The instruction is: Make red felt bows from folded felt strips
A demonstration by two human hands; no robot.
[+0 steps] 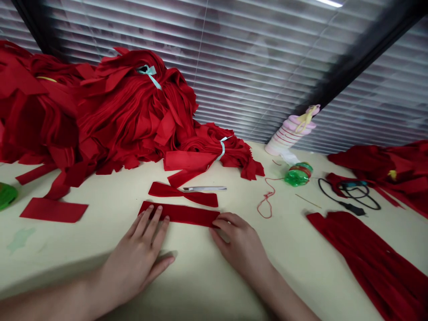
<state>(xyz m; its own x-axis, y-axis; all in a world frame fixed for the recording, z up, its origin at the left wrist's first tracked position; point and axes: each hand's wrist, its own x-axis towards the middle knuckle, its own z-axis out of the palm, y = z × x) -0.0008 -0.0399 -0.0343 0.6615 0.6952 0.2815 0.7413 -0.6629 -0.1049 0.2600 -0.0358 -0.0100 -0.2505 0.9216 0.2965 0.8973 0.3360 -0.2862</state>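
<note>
A flat red fabric strip [189,215] with a velvety look lies crosswise on the table in front of me. My left hand [140,249] rests on its left end, fingers spread and thumb held apart. At the right end, my right hand [239,236] pinches the strip's corner between thumb and fingers. Just beyond the strip is a red fabric bow [183,195], narrowed at its middle. Metal tweezers [204,189] lie right behind that bow, close to it.
Large heaps of red fabric strips [133,111] fill the back left, some tied with pale ribbon. A single red piece [53,210] lies left. Rightward are a green thread bundle [298,174], a pink-white bottle-like object [290,131], a black cable [351,196] and long red cloth [371,263].
</note>
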